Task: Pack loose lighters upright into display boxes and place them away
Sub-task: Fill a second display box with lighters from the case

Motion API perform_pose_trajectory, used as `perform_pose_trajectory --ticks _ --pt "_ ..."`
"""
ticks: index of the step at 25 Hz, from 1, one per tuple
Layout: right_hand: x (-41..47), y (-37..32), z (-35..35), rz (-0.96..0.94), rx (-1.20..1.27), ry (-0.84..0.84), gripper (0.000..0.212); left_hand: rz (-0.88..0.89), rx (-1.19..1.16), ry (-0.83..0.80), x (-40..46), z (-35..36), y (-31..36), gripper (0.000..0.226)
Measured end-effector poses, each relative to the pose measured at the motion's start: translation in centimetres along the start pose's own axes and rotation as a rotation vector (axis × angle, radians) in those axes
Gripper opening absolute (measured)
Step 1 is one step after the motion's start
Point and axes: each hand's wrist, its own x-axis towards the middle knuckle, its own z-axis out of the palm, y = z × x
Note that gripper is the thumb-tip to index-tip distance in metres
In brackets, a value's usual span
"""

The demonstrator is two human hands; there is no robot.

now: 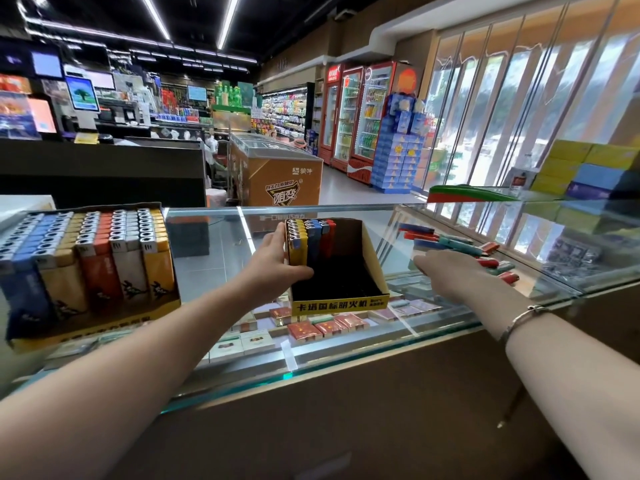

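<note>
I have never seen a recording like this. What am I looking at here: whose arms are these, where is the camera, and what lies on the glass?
There is no machine: a person wears the camera on the head, so this one picture looks forward and down at their own two arms in a shop. The left hand grips the left side of a half-filled display box, where a few lighters stand upright. The right hand reaches, fingers fairly straight, over the loose lighters lying flat on the glass counter; whether it touches one is hard to tell. On the far left stands a full display box. Cigarette packs lie under the glass.
</note>
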Motion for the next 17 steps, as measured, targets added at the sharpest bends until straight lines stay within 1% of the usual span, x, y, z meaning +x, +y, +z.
perform_pose_trajectory --ticks 4,7,8,11,14,17 --pt "0.3 0.6 -0.2 -0.025 -0.086 0.017 0.038 -0.006 -0.014 0.000 0.2 0.0 -0.3 0.095" --pt "0.0 2.0 -0.3 0.064 -0.171 0.030 0.052 0.010 0.041 0.038 0.4 0.4 -0.3 0.094" --pt "0.0 2.6 -0.2 0.126 -0.171 0.008 0.049 0.019 0.068 0.055 0.5 0.7 -0.1 0.094" --pt "-0.3 4.6 -0.4 0.338 -0.128 -0.092 0.029 0.036 0.109 0.064 0.9 1.7 0.1 0.093" --pt "-1.1 5.2 0.4 0.364 -0.267 -0.174 0.030 0.044 0.163 0.071 1.3 2.7 0.1 0.093" --pt "-1.0 6.1 1.0 0.322 -0.224 -0.169 0.031 0.019 0.209 0.093 2.2 4.0 0.7 0.093"
